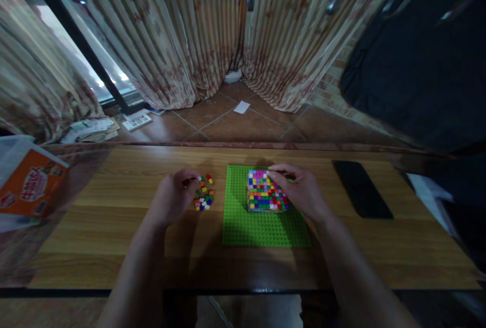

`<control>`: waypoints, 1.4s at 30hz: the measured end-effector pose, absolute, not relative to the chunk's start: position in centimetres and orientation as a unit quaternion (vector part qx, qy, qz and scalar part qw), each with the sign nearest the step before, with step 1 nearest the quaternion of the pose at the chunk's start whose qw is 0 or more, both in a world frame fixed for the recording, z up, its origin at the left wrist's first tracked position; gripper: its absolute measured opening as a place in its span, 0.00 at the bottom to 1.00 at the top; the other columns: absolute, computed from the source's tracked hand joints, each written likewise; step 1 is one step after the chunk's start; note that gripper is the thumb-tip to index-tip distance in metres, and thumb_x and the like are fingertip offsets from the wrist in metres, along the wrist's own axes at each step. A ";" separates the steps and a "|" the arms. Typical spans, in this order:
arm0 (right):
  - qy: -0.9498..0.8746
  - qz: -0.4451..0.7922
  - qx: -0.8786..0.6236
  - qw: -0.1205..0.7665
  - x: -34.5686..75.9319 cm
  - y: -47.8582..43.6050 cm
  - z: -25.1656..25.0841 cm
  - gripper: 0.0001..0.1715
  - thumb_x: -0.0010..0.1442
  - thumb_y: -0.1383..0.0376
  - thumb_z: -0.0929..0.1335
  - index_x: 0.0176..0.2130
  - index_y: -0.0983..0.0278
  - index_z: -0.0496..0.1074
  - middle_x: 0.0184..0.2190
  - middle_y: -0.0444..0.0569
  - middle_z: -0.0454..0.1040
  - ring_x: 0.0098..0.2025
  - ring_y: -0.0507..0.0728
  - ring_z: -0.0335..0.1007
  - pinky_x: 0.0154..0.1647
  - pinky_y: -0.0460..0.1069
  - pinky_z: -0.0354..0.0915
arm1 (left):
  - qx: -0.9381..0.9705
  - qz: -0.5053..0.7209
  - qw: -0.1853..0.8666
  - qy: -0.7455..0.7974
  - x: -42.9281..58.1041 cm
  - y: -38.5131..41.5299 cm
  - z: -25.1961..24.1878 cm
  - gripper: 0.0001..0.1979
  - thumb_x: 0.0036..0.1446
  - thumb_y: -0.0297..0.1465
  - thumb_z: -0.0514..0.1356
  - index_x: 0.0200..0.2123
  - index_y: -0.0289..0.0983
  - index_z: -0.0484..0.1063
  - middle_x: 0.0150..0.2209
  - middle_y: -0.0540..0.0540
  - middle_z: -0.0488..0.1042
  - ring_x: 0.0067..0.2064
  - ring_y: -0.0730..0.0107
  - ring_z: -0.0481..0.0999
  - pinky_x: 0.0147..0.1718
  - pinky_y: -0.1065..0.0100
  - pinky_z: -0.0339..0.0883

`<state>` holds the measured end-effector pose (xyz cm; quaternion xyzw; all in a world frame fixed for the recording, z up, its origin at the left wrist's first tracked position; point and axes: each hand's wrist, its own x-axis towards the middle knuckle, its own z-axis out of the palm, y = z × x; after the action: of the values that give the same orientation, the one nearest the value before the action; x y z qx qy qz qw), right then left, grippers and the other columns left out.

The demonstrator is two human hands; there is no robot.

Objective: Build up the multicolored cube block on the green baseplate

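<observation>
A block built of many small coloured toy bricks (pixel 261 194) stands on a green studded baseplate (pixel 266 232), towards its back. My right hand (pixel 298 186) reaches over the block's back right corner. Its thumb and forefinger are closed together at the top edge, and whatever lies between them is hidden. To the left of the baseplate, loose bricks (pixel 205 201) in mixed colours lie in a small heap on the wood. Beside that heap my left hand (pixel 180 191) is pinched, with a small white brick (pixel 199 178) showing at the fingertips.
The wooden table (pixel 114 216) carries a black phone-like slab (pixel 362 189) at the right. An orange-labelled plastic tub (pixel 32 181) stands off the left end. Behind are a tiled floor (pixel 216 120), striped curtains (pixel 205 29) and a dark draped shape (pixel 417 65).
</observation>
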<state>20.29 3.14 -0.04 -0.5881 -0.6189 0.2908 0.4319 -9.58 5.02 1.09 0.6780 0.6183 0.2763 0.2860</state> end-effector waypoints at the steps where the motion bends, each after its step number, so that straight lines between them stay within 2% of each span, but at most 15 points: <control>1: -0.610 0.283 -0.590 0.447 20.3 3.1 -0.1 0.11 0.59 0.57 0.70 0.37 0.59 0.80 0.38 0.46 0.81 0.40 0.57 0.75 0.44 0.53 0.67 | 0.672 0.298 0.303 0.606 -9.4 5.0 1.1 0.09 0.53 0.36 0.59 0.31 0.37 0.75 0.30 0.47 0.79 0.34 0.65 0.77 0.35 0.68 0.68; 5: -0.574 0.232 -0.582 0.527 19.8 3.0 0.5 0.10 0.60 0.58 0.69 0.35 0.60 0.79 0.36 0.48 0.81 0.40 0.58 0.76 0.44 0.54 0.69 | 0.629 0.377 0.383 0.562 -8.4 4.6 1.1 0.10 0.52 0.37 0.62 0.33 0.36 0.76 0.33 0.46 0.79 0.37 0.64 0.77 0.40 0.65 0.71; 8: -0.597 0.160 -0.554 0.557 18.8 2.4 1.4 0.08 0.61 0.60 0.69 0.36 0.59 0.79 0.35 0.47 0.81 0.39 0.57 0.76 0.44 0.53 0.70 | 0.588 0.423 0.440 0.531 -7.4 4.2 1.2 0.12 0.51 0.37 0.66 0.35 0.36 0.77 0.35 0.45 0.80 0.38 0.65 0.77 0.40 0.65 0.71; 13: -0.667 0.128 -0.505 0.533 16.8 0.9 2.6 0.07 0.64 0.63 0.68 0.38 0.56 0.78 0.37 0.46 0.79 0.42 0.57 0.75 0.46 0.54 0.70 | 0.530 0.444 0.555 0.464 -5.7 3.3 1.7 0.16 0.49 0.38 0.70 0.40 0.36 0.77 0.35 0.45 0.81 0.35 0.68 0.77 0.33 0.70 0.69; 18: -0.729 0.159 -0.442 0.498 15.7 0.3 2.7 0.08 0.64 0.66 0.68 0.42 0.56 0.77 0.39 0.46 0.78 0.43 0.56 0.74 0.45 0.54 0.69 | 0.505 0.438 0.630 0.396 -4.6 2.8 1.6 0.16 0.51 0.35 0.70 0.43 0.37 0.77 0.35 0.46 0.81 0.36 0.70 0.78 0.34 0.71 0.69; 31: -0.776 0.110 -0.419 0.458 14.1 -0.2 2.1 0.08 0.65 0.67 0.68 0.42 0.56 0.77 0.37 0.46 0.78 0.43 0.56 0.73 0.47 0.54 0.68 | 0.481 0.453 0.665 0.347 -3.5 2.3 1.0 0.11 0.52 0.32 0.70 0.40 0.39 0.80 0.36 0.49 0.81 0.35 0.74 0.77 0.39 0.71 0.70; 37: -0.770 0.097 -0.430 0.462 14.1 -0.2 1.8 0.08 0.65 0.66 0.68 0.43 0.55 0.77 0.38 0.46 0.79 0.44 0.57 0.73 0.48 0.55 0.68 | 0.500 0.445 0.646 0.367 -3.6 2.3 1.3 0.10 0.52 0.34 0.69 0.37 0.38 0.81 0.31 0.49 0.80 0.32 0.74 0.75 0.36 0.71 0.70; 42: -0.768 0.086 -0.441 0.456 13.9 -0.2 1.8 0.07 0.64 0.65 0.69 0.42 0.55 0.77 0.37 0.46 0.79 0.44 0.58 0.74 0.48 0.55 0.68 | 0.510 0.433 0.642 0.375 -3.7 2.3 1.4 0.11 0.53 0.37 0.69 0.37 0.37 0.81 0.31 0.48 0.79 0.32 0.72 0.75 0.37 0.70 0.70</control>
<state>13.91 -0.22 1.78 -0.4415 -0.7676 0.0864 0.4565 -3.74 2.32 1.36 0.5100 0.3753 0.4328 0.6417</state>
